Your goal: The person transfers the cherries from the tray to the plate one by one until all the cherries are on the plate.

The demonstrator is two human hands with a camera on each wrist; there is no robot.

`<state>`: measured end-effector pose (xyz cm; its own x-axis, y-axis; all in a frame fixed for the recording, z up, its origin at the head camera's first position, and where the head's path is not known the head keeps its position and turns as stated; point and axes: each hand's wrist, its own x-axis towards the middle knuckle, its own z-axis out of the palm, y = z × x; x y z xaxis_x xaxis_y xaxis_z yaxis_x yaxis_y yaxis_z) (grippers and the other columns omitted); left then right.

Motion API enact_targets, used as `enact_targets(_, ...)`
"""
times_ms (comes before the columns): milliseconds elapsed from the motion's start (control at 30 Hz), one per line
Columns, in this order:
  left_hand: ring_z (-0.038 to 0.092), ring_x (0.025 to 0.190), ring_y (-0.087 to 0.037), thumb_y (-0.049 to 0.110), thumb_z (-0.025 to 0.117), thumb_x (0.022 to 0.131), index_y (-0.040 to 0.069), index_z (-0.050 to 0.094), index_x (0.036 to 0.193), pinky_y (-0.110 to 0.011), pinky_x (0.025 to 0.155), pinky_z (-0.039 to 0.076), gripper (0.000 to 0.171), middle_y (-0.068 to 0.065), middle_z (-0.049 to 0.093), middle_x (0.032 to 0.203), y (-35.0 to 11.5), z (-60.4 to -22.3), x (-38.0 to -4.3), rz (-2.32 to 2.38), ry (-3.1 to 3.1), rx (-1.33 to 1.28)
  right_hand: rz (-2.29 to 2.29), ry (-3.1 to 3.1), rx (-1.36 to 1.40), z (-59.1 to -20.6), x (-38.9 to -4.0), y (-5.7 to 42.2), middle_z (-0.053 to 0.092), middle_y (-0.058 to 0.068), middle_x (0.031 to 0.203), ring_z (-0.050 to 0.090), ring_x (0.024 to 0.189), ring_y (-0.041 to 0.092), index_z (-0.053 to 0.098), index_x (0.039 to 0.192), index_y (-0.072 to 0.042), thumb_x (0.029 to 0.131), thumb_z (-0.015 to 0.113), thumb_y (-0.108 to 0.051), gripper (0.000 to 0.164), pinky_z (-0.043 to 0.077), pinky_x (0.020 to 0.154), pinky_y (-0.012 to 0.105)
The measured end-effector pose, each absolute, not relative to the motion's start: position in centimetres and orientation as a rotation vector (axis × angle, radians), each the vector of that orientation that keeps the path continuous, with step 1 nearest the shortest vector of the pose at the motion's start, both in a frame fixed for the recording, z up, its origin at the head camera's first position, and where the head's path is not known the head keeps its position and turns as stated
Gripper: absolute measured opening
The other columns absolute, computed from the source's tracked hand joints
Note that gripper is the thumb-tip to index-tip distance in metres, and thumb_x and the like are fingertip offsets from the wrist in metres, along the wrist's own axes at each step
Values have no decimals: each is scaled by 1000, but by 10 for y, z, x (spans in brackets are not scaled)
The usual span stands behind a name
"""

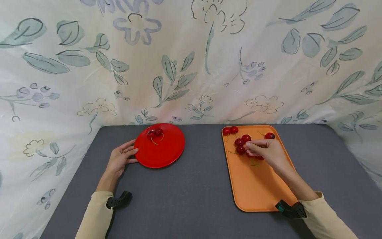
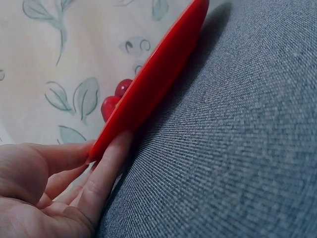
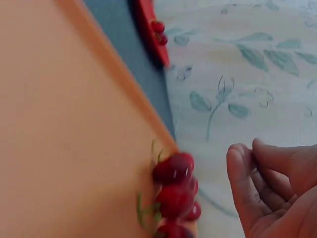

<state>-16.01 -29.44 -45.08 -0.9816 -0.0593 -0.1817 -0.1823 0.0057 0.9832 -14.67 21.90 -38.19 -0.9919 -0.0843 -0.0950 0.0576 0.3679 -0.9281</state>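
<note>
My left hand grips the left rim of a round red plate, fingers on either side of the rim. In the left wrist view the plate slants over the grey cloth. Two dark red cherries with stems lie near the plate's far edge. Over on the orange tray, several cherries are bunched toward the far end. Above that bunch is my right hand, its fingers bent and tips close together. The right wrist view shows nothing between these fingertips, with the cherries beside them.
A single cherry lies near the tray's far right corner. Grey cloth covers the table between plate and tray. Behind the table hangs a pale curtain printed with leaves and flowers. Each wrist bears a black strap device.
</note>
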Motion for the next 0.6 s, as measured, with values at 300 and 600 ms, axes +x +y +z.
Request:
enact_targets(300,69,84,-6,7,63,96,-2,36,149,-29,68,61,61,10,68,98,-294,-450,-161,2153,2159,-247,-1500,2504,138,-396,-133,251,73,17,93,73,78,19,64,117,14,96,66,-22,41,60,74,33)
enact_targets(600,69,85,-7,6,61,97,1,35,151,-30,69,60,60,9,67,99,-296,-455,-162,2153,2144,-262,-1419,2415,214,-415,-130,264,73,14,83,72,71,19,67,109,16,93,69,-18,38,61,66,32)
